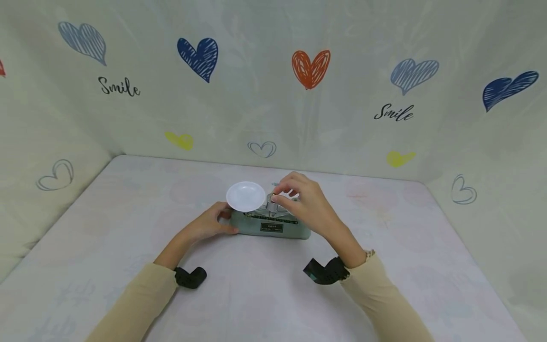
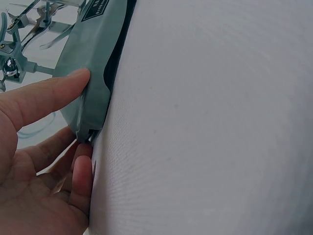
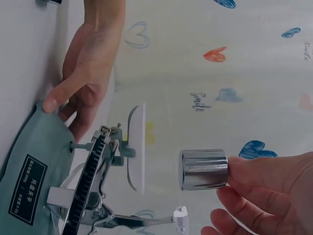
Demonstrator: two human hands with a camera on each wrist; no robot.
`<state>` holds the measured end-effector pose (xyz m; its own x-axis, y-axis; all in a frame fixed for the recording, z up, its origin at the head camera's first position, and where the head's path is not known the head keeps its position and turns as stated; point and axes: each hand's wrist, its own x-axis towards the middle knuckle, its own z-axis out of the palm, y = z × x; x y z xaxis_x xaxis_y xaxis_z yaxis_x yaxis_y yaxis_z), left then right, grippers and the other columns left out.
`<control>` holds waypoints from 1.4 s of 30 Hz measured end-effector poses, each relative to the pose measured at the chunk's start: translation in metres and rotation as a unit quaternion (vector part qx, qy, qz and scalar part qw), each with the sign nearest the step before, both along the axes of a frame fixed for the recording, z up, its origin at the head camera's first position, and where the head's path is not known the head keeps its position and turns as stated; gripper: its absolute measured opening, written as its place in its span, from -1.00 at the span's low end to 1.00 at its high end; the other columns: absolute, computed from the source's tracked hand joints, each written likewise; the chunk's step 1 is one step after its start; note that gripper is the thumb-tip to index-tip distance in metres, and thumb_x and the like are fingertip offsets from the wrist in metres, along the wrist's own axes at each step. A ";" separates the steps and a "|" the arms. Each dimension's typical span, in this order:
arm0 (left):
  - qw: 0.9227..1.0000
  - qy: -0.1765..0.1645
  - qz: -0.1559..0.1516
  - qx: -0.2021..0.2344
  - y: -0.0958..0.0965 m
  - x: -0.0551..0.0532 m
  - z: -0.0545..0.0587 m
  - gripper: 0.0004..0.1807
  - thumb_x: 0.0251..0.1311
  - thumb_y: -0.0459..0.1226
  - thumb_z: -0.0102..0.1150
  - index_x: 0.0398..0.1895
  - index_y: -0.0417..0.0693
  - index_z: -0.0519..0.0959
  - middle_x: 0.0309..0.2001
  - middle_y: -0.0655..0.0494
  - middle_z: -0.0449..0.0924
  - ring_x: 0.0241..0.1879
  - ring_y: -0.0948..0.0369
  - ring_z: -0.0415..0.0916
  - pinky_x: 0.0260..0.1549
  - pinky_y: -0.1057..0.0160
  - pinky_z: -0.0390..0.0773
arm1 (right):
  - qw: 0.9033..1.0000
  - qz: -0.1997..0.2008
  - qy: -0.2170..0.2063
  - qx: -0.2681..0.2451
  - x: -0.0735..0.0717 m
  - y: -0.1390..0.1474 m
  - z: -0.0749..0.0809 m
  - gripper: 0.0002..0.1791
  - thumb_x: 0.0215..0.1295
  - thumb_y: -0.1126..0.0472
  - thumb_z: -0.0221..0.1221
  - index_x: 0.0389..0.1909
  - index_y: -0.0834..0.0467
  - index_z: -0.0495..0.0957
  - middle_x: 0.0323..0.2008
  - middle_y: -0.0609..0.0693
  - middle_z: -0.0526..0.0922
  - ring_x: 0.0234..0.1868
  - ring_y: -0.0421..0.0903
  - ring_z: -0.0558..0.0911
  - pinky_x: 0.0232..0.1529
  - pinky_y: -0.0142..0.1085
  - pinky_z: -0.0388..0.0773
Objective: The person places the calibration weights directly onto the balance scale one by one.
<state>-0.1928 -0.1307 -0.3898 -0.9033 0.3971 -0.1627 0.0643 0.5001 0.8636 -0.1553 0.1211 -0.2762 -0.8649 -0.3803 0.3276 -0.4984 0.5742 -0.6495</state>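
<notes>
A green balance scale point(image 1: 295, 232) stands on the table with a white round pan point(image 1: 245, 195) on its left side. My left hand point(image 1: 209, 222) grips the left end of the base, the thumb on the front face and the other fingers around the end. Above the middle of the scale, my right hand point(image 1: 311, 203) pinches a shiny cylindrical metal weight point(image 3: 203, 169) by its top. The weight is apart from the pan in the right wrist view. A dark graduated beam point(image 3: 86, 181) runs along the scale's front. My right hand partly covers the scale's right side in the head view.
The white table point(image 1: 256, 294) spreads around the scale. Behind it hangs a pale curtain point(image 1: 256, 109) printed with hearts. Black straps with devices point(image 1: 326, 271) sit at both wrists, below tan sleeves.
</notes>
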 end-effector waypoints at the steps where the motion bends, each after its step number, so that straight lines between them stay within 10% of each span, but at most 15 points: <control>1: 1.000 0.002 0.000 -0.001 0.000 0.000 0.000 -0.21 -0.04 -0.30 0.36 0.28 -0.30 0.22 0.20 -0.27 0.22 0.15 -0.13 0.25 0.09 -0.14 0.29 | 1.000 0.002 0.000 -0.001 -0.001 -0.003 0.001 -0.88 0.15 0.24 0.26 -0.33 0.20 0.63 -0.25 0.01 0.58 -0.20 -0.05 0.51 -0.13 -0.16 0.54; 42: 0.999 0.019 -0.026 0.012 -0.002 -0.004 -0.001 -0.26 -0.02 -0.30 0.35 0.25 -0.29 0.25 0.19 -0.26 0.26 0.11 -0.13 0.28 0.07 -0.09 0.32 | 0.998 -0.008 -0.034 0.046 -0.028 -0.067 -0.011 -0.84 0.23 0.21 0.19 -0.24 0.22 0.62 -0.20 0.02 0.55 -0.16 -0.08 0.48 -0.13 -0.29 0.44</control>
